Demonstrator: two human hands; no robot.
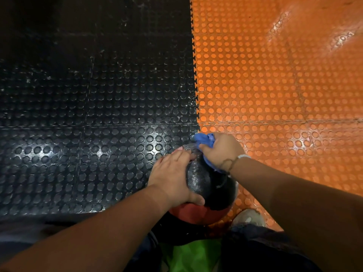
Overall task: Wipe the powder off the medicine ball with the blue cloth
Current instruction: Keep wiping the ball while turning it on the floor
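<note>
The floor under me is studded rubber tile, black tiles [78, 114] on my left and orange tiles [275, 95] on my right. They lock along a toothed seam [196, 85] that runs straight away from me. Light glares off the raised round studs on both colours, and pale scuffs fleck the black side.

The medicine ball [206, 185] sits on the floor right at that seam, close in front of my legs, with my pale shoe [248, 216] just beside it. It is round, so it has no long axis. Its black panel faces up and away, and its red panel is turned toward me. The skin is finely pebbled and dully shiny, with a grey-white haze of powder [189, 149] on the far top.

My left grip [172, 177] lies open against the ball's left side, palm and fingers flat and thumb spread toward me. My right grip [222, 150] is closed around the bunched blue cloth [204, 139], soft and crumpled, and presses it onto the ball's far upper right. A white bead bracelet [242, 156] circles that wrist.
</note>
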